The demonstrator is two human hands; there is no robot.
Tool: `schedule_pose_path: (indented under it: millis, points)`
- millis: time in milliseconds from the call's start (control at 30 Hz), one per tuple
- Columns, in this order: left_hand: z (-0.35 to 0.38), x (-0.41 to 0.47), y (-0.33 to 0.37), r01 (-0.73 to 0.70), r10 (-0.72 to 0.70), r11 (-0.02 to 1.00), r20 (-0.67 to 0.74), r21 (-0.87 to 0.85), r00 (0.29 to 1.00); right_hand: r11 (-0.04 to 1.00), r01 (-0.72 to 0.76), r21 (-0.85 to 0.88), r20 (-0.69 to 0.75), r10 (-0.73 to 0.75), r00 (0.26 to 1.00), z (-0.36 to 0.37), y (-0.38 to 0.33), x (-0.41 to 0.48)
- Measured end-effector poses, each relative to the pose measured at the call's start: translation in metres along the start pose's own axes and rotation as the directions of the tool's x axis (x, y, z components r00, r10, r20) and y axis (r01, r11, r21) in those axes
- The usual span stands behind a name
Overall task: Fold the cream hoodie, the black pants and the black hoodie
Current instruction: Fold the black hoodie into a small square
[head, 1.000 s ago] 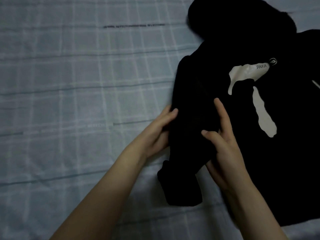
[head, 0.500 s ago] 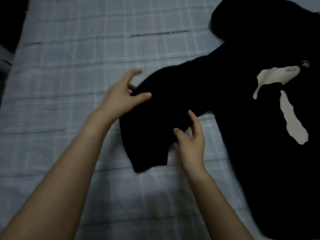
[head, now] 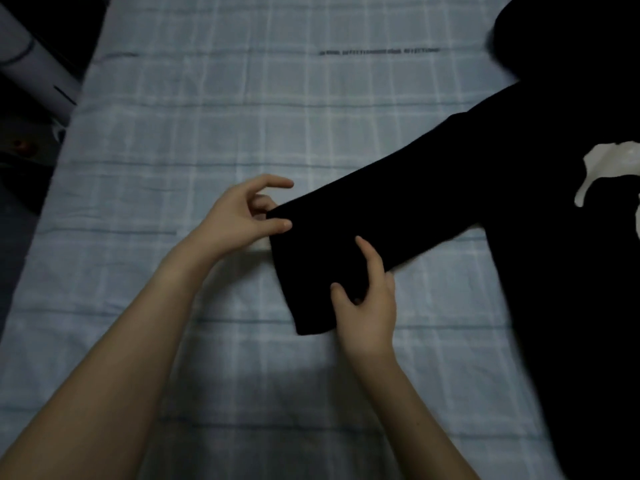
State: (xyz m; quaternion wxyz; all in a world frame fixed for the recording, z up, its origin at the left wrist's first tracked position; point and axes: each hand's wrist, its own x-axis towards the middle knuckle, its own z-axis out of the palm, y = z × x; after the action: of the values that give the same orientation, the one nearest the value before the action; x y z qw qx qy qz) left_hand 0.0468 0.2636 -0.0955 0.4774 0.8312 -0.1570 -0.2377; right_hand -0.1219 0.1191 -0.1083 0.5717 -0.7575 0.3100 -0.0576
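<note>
I see one black hoodie [head: 561,258] on the bed. It lies on the right part, from about 1 o'clock down to 5 o'clock, and its body runs out of view there. A white print [head: 602,164] shows on its chest near 3 o'clock, cut by the edge. Only one sleeve [head: 398,216] is visible. It stretches from the body toward 9 o'clock and ends with its cuff close to the middle of the bed. Two bare hands are on this sleeve. The left hand [head: 239,216] is at the 9 o'clock end of the cuff. Its thumb lies on the cloth and a finger is behind the far corner, so it pinches that corner, while the forefinger stays curved above and free. The right hand [head: 369,306] is at the 6 o'clock edge of the sleeve, with thumb and forefinger on top of the cloth. Its other fingers are hidden, so it seems to grip this edge. Under everything is one pale blue checked sheet [head: 207,116], with one line of small dark letters [head: 379,51] at 12 o'clock. One white object [head: 33,64] stands beside the bed at 10 o'clock.
</note>
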Motion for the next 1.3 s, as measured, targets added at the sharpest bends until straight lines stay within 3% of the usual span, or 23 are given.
schedule_pose_path:
  millis: [100,167,233,333,400,433,467,533,600,733,867,1067,1167,1233,1300]
  points:
    - [-0.030,-0.011,0.029,-0.095,0.095,0.995,-0.085,0.012,0.992,0.966,-0.004,0.260,0.121,-0.028,0.992,0.006,-0.018,-0.006]
    - [-0.048,-0.015,0.045,-0.142,0.157,0.984,-0.148,0.106,0.977,0.867,-0.151,0.475,0.270,0.020,0.963,0.011,-0.027,-0.014]
    - [-0.060,-0.013,0.052,-0.099,0.157,0.962,-0.219,0.254,0.963,0.802,-0.246,0.545,0.334,0.062,0.941,0.015,-0.033,-0.022]
    - [-0.064,-0.008,0.036,0.104,-0.039,0.893,-0.156,0.438,0.987,0.991,-0.033,0.130,0.285,-0.006,0.958,0.015,-0.024,-0.023]
    - [-0.056,-0.013,0.013,0.214,-0.215,0.823,-0.059,0.526,0.975,0.982,0.005,-0.190,0.337,0.060,0.940,0.013,-0.012,-0.025]
    - [-0.050,-0.018,0.002,0.251,-0.253,0.774,-0.079,0.581,0.964,0.950,0.037,-0.309,0.317,0.066,0.946,0.010,-0.005,-0.028]
    - [-0.042,-0.025,-0.010,0.254,-0.210,0.716,-0.147,0.650,0.967,0.913,0.103,-0.395,0.248,-0.002,0.969,0.007,-0.001,-0.030]
    - [-0.015,-0.039,-0.023,0.177,0.054,0.573,-0.253,0.800,0.966,0.833,0.239,-0.499,0.069,-0.237,0.969,0.001,0.002,-0.027]
    - [0.020,-0.048,-0.025,0.066,0.233,0.551,-0.230,0.832,0.945,0.756,0.354,-0.551,0.029,-0.407,0.913,0.001,0.004,-0.006]
    - [0.065,-0.060,-0.051,-0.049,0.167,0.496,-0.040,0.867,0.985,0.541,0.453,-0.708,0.246,-0.413,0.877,0.005,0.016,0.063]
    - [0.064,-0.058,-0.076,-0.046,0.132,0.488,-0.022,0.871,0.991,0.388,0.478,-0.788,0.369,-0.325,0.871,0.001,0.052,0.095]
    - [0.065,-0.061,-0.052,-0.008,0.033,0.456,-0.008,0.890,0.999,0.405,0.468,-0.785,0.382,-0.278,0.881,0.000,0.046,0.094]
    - [0.070,-0.054,-0.032,0.113,-0.069,0.471,-0.091,0.875,0.993,0.569,0.511,-0.645,0.440,-0.270,0.857,-0.012,0.030,0.097]
    - [0.088,-0.044,-0.007,0.200,-0.100,0.458,-0.174,0.866,0.980,0.706,0.537,-0.462,0.416,-0.362,0.834,-0.043,0.023,0.099]
    - [0.117,-0.038,0.020,0.183,0.008,0.537,-0.222,0.823,0.975,0.705,0.573,-0.419,0.322,-0.475,0.819,-0.088,0.026,0.099]
